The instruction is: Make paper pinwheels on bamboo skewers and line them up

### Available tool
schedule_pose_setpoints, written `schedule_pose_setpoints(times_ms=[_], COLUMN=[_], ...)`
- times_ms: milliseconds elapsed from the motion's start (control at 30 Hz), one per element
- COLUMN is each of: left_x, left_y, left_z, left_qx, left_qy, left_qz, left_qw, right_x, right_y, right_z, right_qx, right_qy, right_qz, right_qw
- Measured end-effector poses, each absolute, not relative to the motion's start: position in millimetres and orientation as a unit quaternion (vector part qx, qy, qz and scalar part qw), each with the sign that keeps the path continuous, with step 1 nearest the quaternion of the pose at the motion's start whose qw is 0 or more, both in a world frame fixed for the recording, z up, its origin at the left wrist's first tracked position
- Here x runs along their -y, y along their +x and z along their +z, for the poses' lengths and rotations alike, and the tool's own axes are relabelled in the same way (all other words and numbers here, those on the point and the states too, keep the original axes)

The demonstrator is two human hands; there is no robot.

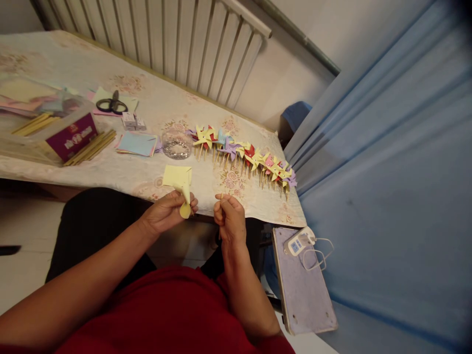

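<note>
Curtain (376, 172), blue, hanging in folds to the right.
Table (206, 189), under a flowered cloth, running in front of the seated person.
Radiator (177, 44), pale, ribbed, behind the table.
Stool (309, 300), lilac top, beside the table's right end.
Plastic tub (33, 145), clear, purple label, at the table's left; coloured sheets and sticks inside.
Pinwheels (231, 149), one long row, yellow, red, purple, pink and blue, on thin sticks, towards the table's right end.
Left hand (171, 209), pinching the yellow paper near the table's front edge.
Right hand (230, 216), just beside, fingers curled in and thumb pressed to them; whether something small is gripped, I cannot tell.
Loose sticks (92, 149), bundled against the tub.
Paper stack (137, 143), blue sheet uppermost.
Round container (177, 146), clear, holding small shiny pieces, between stack and pinwheels.
Yellow paper (185, 210), curled, in the left hand.
Scissors (112, 105), black-handled, lying on coloured sheets.
White device (298, 243), with display and cord, on the stool.
Small boxes (132, 121), near the scissors.
</note>
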State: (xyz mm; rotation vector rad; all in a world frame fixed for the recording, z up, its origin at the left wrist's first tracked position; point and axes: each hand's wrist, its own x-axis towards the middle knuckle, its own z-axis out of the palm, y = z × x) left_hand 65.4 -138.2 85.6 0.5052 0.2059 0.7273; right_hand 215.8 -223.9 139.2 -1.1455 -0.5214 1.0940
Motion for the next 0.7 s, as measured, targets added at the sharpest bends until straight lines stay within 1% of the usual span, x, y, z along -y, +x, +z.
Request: schedule_pose_setpoints(times_ms=[700], left_x=[139.7], left_y=[65.6], left_z=[88.7], left_qx=[-0.097], left_qy=[0.228], left_qz=[0.349], left_qw=[0.904], right_x=[223.8], right_y=[217.5], right_z=[137.1], right_qx=[0.236], right_qy=[-0.514], right_qz=[0.491], right_qw=[0.662])
